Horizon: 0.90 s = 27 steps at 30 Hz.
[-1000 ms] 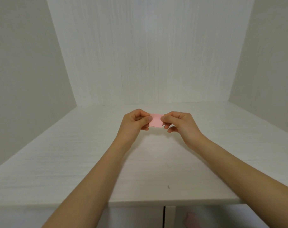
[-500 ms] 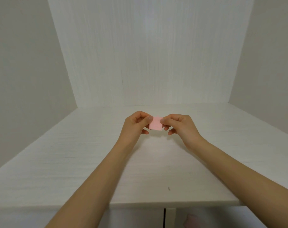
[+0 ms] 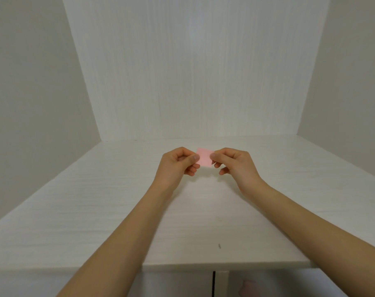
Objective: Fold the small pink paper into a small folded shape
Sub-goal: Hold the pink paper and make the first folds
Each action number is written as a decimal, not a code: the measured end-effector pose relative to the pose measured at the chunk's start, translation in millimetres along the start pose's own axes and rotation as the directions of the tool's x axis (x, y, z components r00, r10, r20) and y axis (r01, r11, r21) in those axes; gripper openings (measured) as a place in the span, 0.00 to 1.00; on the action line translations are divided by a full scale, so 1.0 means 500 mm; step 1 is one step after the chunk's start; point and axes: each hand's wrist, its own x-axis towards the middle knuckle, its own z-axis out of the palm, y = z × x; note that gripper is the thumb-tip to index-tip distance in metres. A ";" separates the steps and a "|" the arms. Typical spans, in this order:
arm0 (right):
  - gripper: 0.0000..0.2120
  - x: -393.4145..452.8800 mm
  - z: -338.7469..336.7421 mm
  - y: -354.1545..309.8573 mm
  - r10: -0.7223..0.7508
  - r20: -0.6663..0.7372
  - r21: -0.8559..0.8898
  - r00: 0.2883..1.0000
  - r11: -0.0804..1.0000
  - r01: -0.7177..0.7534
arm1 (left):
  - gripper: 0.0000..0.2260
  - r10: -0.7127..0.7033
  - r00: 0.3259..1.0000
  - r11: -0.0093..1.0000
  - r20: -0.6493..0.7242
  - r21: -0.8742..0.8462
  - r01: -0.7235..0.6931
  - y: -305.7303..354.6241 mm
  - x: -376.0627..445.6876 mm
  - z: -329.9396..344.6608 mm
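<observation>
We see a white wood-grain desk (image 3: pixel 96 211) set in an alcove. A back panel (image 3: pixel 193 71) of the same grain stands upright behind it; plain grey-white walls (image 3: pixel 27 93) flank both sides. Soft light glows high on the panel. A small dark mark (image 3: pixel 219 246) sits near the desk's front edge.

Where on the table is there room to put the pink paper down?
Bare table lies left of the left hand, right of the right hand, and between the forearms. The only crowded spot is where both hands pinch the pink paper.
</observation>
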 end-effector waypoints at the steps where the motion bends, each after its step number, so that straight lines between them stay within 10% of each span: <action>1: 0.08 0.000 0.001 0.001 -0.002 0.003 0.003 1.000 1.000 0.002 | 0.03 0.004 1.000 1.000 -0.009 -0.005 -0.004 0.000 0.000 -0.001; 8: 0.06 0.006 -0.009 0.007 0.053 -0.003 0.056 0.999 0.997 -0.052 | 0.04 -0.030 0.999 0.999 0.011 -0.031 0.031 -0.002 -0.001 -0.003; 16: 0.20 0.013 -0.007 0.032 0.074 0.004 -0.251 0.997 0.965 -0.071 | 0.05 0.011 0.997 0.949 -0.083 0.316 0.016 -0.002 -0.005 0.003; 21: 0.02 0.005 0.004 0.024 -0.093 0.052 -0.297 0.994 0.949 0.104 | 0.04 0.017 1.000 0.913 -0.003 0.407 -0.014 -0.010 -0.011 0.011; 27: 0.03 0.001 0.003 0.023 -0.096 0.060 -0.308 0.994 0.945 0.110 | 0.04 0.097 0.992 0.905 0.075 0.409 -0.119 -0.011 -0.016 0.016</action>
